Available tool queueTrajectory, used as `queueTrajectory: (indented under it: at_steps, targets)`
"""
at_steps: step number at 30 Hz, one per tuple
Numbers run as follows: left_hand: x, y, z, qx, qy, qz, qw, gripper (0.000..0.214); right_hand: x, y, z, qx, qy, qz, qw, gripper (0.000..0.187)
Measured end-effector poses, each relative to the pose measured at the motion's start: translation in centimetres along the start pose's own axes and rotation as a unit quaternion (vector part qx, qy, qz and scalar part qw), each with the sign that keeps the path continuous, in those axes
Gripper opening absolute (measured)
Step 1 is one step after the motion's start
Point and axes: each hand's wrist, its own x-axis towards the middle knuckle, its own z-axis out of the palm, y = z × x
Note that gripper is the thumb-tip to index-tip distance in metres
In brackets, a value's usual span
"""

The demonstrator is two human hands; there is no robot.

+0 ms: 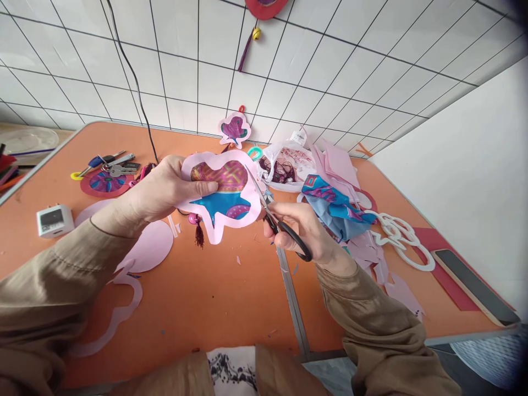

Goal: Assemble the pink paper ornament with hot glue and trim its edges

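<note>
My left hand (167, 190) pinches a pink-bordered fabric applique (223, 203) by its left side, thumb on the front. The piece has a wavy outline, with purple-gold brocade above and bright blue below. In my right hand (305, 228) is a pair of black-handled scissors (295, 239), fingers around the handles. Their blades point up and left along the applique's right edge; whether they are open or closed on the paper I cannot tell. Below the piece hangs a pink bead with a dark tassel (199, 234).
Keys (117, 168) lie on a round red ornament at the left, near a white charger (55, 221). Pink paper shapes (150, 247) spread below my left forearm. A plastic bag (291, 162), blue fabric (340, 212), white cut-outs (406, 242) and a phone (474, 286) lie to the right.
</note>
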Motion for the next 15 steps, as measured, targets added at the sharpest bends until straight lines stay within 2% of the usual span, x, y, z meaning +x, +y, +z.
queueTrajectory:
  at_steps: [8,15]
  targets:
    - [0.0,0.5,0.3,-0.009,0.007,-0.025,1.000,0.030,-0.1,0.7,0.0,-0.001,0.004,-0.006,1.000,0.069]
    - [0.1,0.4,0.2,0.015,0.019,-0.018,1.000,0.026,-0.2,1.0,-0.1,-0.006,-0.003,-0.002,1.000,0.071]
